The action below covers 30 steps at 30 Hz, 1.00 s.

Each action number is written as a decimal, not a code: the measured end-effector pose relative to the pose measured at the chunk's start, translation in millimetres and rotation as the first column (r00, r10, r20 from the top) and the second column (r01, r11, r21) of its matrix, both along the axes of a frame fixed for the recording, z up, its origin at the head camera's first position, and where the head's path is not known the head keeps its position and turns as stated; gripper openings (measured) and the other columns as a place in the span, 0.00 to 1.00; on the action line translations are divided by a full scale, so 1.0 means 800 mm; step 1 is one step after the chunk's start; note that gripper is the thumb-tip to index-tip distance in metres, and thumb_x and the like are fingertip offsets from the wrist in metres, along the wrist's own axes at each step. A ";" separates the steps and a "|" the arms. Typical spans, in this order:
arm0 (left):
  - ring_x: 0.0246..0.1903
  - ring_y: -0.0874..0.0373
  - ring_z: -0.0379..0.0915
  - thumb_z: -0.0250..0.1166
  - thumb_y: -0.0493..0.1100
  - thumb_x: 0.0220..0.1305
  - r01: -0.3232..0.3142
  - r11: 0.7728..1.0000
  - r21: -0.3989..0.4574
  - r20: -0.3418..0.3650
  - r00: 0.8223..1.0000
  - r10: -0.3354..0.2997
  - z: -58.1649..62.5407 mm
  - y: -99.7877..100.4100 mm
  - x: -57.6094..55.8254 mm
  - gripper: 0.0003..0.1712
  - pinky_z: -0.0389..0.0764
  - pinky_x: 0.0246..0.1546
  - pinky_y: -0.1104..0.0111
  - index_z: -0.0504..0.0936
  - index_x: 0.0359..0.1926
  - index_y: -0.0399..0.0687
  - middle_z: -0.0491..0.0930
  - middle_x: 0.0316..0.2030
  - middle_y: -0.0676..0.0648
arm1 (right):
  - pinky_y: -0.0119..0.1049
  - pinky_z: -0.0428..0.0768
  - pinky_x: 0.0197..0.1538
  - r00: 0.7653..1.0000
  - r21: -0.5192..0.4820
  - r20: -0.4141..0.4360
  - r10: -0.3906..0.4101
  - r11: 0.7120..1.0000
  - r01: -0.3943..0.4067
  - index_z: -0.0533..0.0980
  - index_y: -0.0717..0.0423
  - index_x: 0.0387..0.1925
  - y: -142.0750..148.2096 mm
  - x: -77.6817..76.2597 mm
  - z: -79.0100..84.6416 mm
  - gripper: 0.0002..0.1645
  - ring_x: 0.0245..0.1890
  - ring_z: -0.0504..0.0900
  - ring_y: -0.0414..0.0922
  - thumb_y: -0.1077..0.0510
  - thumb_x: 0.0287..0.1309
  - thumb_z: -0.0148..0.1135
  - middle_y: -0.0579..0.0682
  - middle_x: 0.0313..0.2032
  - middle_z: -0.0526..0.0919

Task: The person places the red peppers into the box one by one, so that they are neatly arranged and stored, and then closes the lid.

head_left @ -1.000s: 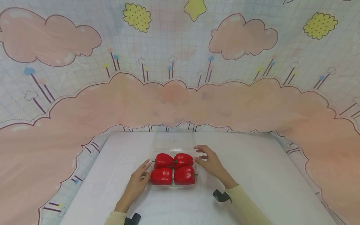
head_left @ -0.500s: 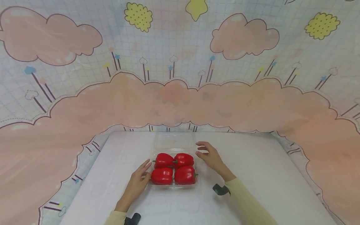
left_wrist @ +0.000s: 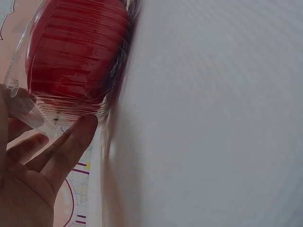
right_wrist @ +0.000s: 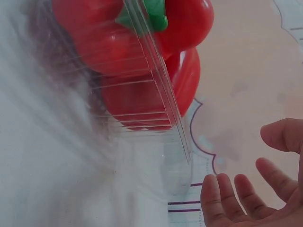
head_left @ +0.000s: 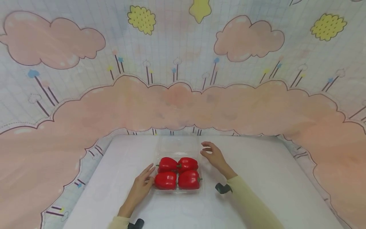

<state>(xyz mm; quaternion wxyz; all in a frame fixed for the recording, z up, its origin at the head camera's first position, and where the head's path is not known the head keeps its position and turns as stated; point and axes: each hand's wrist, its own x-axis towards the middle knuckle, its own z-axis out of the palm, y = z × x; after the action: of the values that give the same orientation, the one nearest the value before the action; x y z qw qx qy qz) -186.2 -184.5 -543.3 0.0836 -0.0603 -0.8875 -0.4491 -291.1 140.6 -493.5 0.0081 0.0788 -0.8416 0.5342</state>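
A clear plastic clamshell box (head_left: 178, 191) holds several red bell peppers (head_left: 189, 180) with green stems, laid in two rows. Its clear lid (head_left: 178, 145) is folded back, away from the person. My left hand (head_left: 141, 186) touches the box's left side with fingers mostly straight; in the left wrist view a fingertip (left_wrist: 89, 124) lies against the ribbed wall. To the right of the lid is my right hand (head_left: 215, 158), fingers apart and loosely bent, holding nothing. The right wrist view shows a gap between those fingers and the box.
The box stands on a white-covered table (head_left: 251, 178). Behind it hangs a cloth backdrop (head_left: 183, 105) with clouds and stars. A small black device (head_left: 223, 188) sits at the right wrist, another black device (head_left: 136, 224) at the left.
My right hand has moved from the box's right rim forward and slightly right, up beside the folded-back lid. My left hand stays at the box's left side, and the peppers keep their places.
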 end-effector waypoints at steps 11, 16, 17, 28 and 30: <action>0.50 0.47 0.83 0.61 0.37 0.67 -0.004 1.000 -0.007 -0.027 1.000 0.004 -0.002 0.000 0.004 0.27 0.87 0.44 0.65 0.73 0.67 0.44 0.67 0.71 0.45 | 0.52 0.81 0.59 0.991 -0.022 0.118 -0.067 0.997 0.070 0.67 0.54 0.66 -0.006 -0.022 -0.016 0.31 0.60 0.77 0.57 0.56 0.63 0.61 0.61 0.62 0.74; 0.50 0.47 0.83 0.61 0.38 0.67 -0.007 1.000 -0.017 -0.020 1.000 0.007 -0.002 -0.001 0.003 0.26 0.87 0.44 0.65 0.73 0.66 0.45 0.67 0.71 0.46 | 0.52 0.81 0.59 0.978 -0.011 0.188 -0.090 0.996 0.093 0.64 0.51 0.70 -0.013 -0.033 -0.026 0.33 0.59 0.78 0.57 0.55 0.65 0.60 0.60 0.63 0.73; 0.50 0.47 0.83 0.61 0.38 0.67 -0.008 1.000 -0.015 -0.013 1.000 0.008 -0.002 0.000 0.002 0.26 0.87 0.44 0.64 0.73 0.67 0.45 0.67 0.71 0.46 | 0.52 0.81 0.59 0.975 -0.012 0.200 -0.092 0.995 0.096 0.63 0.51 0.70 -0.014 -0.035 -0.028 0.34 0.59 0.78 0.57 0.55 0.64 0.60 0.60 0.64 0.73; 0.51 0.48 0.82 0.59 0.38 0.68 -0.018 1.000 0.014 0.034 0.999 0.018 0.001 0.002 0.004 0.26 0.86 0.45 0.66 0.73 0.67 0.46 0.66 0.71 0.49 | 0.49 0.81 0.60 0.969 -0.021 0.230 -0.089 0.995 0.096 0.60 0.55 0.72 -0.020 -0.050 -0.053 0.35 0.56 0.80 0.57 0.53 0.67 0.57 0.63 0.62 0.76; 0.51 0.47 0.82 0.60 0.38 0.68 -0.019 1.000 0.009 0.036 0.999 0.019 0.002 0.001 0.004 0.26 0.86 0.46 0.65 0.73 0.67 0.46 0.66 0.71 0.49 | 0.49 0.80 0.61 0.965 -0.022 0.248 -0.090 0.995 0.098 0.61 0.55 0.72 -0.022 -0.051 -0.054 0.34 0.56 0.81 0.55 0.53 0.68 0.56 0.63 0.61 0.77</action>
<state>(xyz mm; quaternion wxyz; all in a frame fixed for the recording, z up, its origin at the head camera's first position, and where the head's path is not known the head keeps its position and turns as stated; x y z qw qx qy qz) -182.7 -183.5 -541.8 0.0723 -0.0435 -0.8874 -0.4532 -331.7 123.3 -536.8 -0.0698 -0.0282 -0.8296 0.5533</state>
